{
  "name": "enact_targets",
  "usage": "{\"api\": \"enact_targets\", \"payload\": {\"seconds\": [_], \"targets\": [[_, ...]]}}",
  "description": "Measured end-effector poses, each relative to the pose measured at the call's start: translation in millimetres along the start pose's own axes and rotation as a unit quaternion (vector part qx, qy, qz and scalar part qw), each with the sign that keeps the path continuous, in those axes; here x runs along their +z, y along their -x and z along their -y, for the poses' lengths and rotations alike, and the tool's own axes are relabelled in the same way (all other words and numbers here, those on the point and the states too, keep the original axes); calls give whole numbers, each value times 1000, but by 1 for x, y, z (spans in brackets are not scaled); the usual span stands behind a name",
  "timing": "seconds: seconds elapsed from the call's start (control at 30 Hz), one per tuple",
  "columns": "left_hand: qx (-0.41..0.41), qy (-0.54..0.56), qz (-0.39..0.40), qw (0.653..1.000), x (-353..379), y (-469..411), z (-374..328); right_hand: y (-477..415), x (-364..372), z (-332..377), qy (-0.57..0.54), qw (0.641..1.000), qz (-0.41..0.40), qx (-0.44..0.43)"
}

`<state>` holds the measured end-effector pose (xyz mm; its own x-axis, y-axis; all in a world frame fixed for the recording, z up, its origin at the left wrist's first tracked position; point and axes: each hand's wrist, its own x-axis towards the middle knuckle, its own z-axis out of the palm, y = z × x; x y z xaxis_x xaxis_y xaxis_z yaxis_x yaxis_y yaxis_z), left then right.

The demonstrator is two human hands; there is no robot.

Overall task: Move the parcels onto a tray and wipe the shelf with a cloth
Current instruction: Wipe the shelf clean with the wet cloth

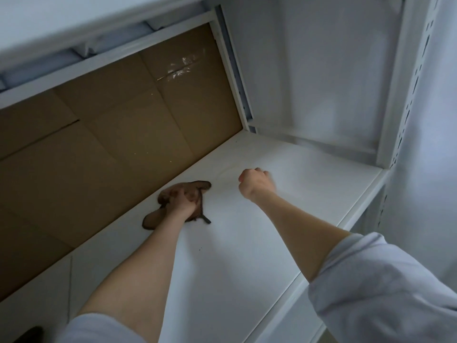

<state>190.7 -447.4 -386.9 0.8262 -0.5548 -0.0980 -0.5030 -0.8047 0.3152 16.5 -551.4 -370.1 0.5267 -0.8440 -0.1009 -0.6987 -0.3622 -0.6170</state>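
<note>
Nearest the lens, two pale rolled sleeves [385, 288] frame bare forearms that reach into a white metal shelving bay. Task object: a brown cloth [196, 188], bunched and lying on the shelf [272, 231] close to its rear edge, just in front of the cardboard panel [111, 144] that backs the bay. The left hand [179, 203] grips the cloth from above, fingers curled into its folds, a hold that judging by the task lets the palm bear down while the fabric is dragged across the surface. The right hand [254, 183] is balled into a fist with nothing visible inside it, well apart from the cloth towards the right; whether it rests on the shelf or hovers over it cannot be told. It may serve as a brace. A small dark speck [199, 249] lies on the shelf nearer the camera than the cloth, probably debris not yet wiped. Enclosure: the bay is bounded on the right by a white side wall [321, 70] and a slotted upright [418, 82]. It contains the cloth and both hands; no parcel or tray appears in this view, so the wiping step seems to be in hand.
</note>
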Motion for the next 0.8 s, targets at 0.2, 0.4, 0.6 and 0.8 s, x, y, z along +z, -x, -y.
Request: {"api": "enact_targets", "payload": {"seconds": [0.2, 0.4, 0.6, 0.8], "targets": [[72, -48, 84, 993, -10, 19, 15, 10, 2, 16, 5, 1000, 16, -13], [-2, -104, 2, 995, -46, 46, 76, 29, 27, 49, 26, 998, 39, -47], [-174, -50, 36, 983, -2, -82, 212, 30, 40, 64, 13, 997, 52, -63], [-66, -171, 71, 980, -32, -15, 83, 19, 25, 34, 22, 999, 23, -32]]}}
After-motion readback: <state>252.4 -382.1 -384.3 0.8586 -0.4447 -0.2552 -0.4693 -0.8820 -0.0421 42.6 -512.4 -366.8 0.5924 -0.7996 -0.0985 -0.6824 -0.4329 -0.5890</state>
